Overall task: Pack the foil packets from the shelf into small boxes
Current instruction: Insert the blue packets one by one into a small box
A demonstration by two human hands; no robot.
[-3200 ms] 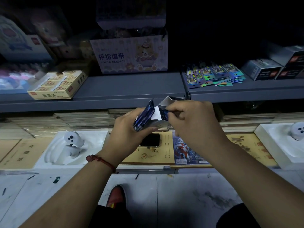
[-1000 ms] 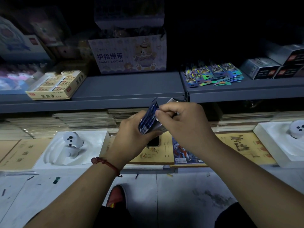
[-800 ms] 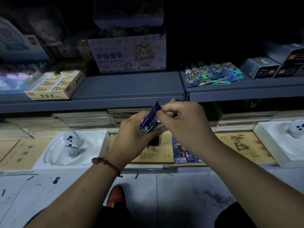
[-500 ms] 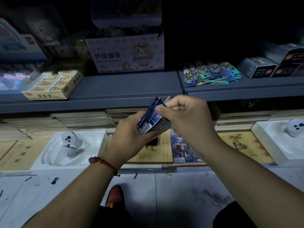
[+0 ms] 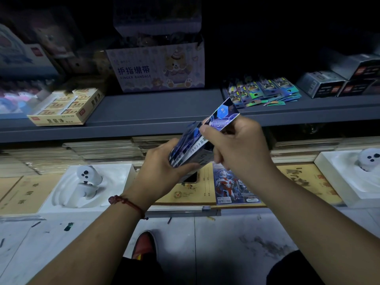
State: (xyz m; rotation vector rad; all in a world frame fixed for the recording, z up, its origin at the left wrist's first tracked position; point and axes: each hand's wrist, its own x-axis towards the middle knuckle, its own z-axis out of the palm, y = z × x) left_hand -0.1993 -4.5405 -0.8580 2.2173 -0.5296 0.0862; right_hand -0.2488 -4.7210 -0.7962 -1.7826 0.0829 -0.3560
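My left hand (image 5: pixel 162 171) grips a small silver-grey box (image 5: pixel 200 159) from below, its open top tilted up to the right, with blue foil packets (image 5: pixel 183 144) standing in it. My right hand (image 5: pixel 238 147) pinches one shiny blue foil packet (image 5: pixel 223 116) between thumb and fingers, its upper end sticking out above the box mouth. Several more foil packets (image 5: pixel 265 90) lie fanned on the grey shelf (image 5: pixel 156 109) behind, to the right.
Small grey boxes (image 5: pixel 322 84) stand at the shelf's right end. A finger bandage carton (image 5: pixel 156 68) and a yellow eraser box (image 5: pixel 65 108) sit further left. Below lie notebooks (image 5: pixel 185 194), a phone (image 5: pixel 192 177), and white trays holding controllers (image 5: pixel 88 182).
My right hand has lifted one foil packet up and to the right, so it now sticks out above the box. The left hand keeps holding the box.
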